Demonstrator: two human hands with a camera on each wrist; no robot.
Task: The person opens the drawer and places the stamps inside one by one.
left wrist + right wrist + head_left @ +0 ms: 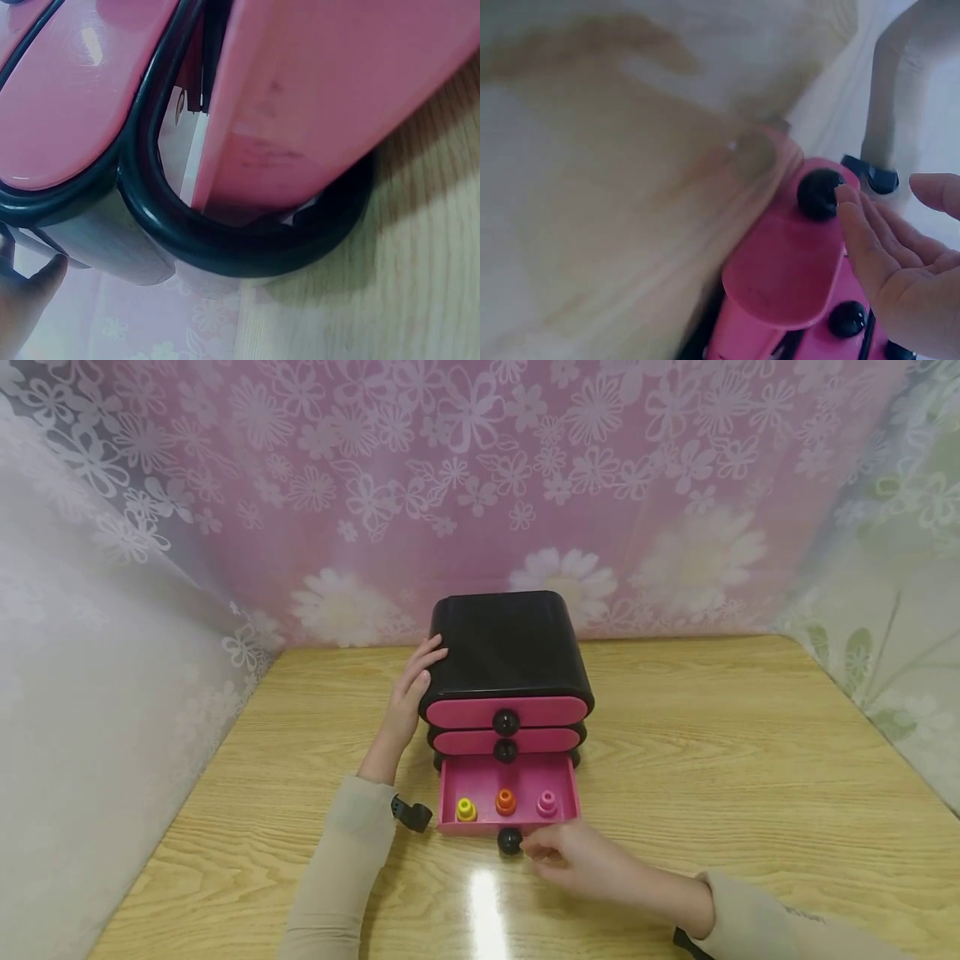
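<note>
A small black drawer cabinet (510, 643) with pink fronts stands on the table. Its bottom drawer (487, 777) is pulled out, and a yellow peg-like piece (466, 811), an orange one (506, 802) and a pink one (547, 803) stand in a row inside. My left hand (411, 693) rests against the cabinet's left side, fingers extended along it. At the drawer's round black knob (510, 841) is my right hand (588, 860). In the right wrist view its fingertips (847, 195) are right at the knob (819, 193), with the thumb held apart from it.
Two upper drawers, the top (465, 713) and the middle (465, 742), are closed, each with a black knob. Wooden tabletop (735, 735) surrounds the cabinet. A pink floral curtain (465, 510) hangs behind, with pale cloth (97, 652) at the left side.
</note>
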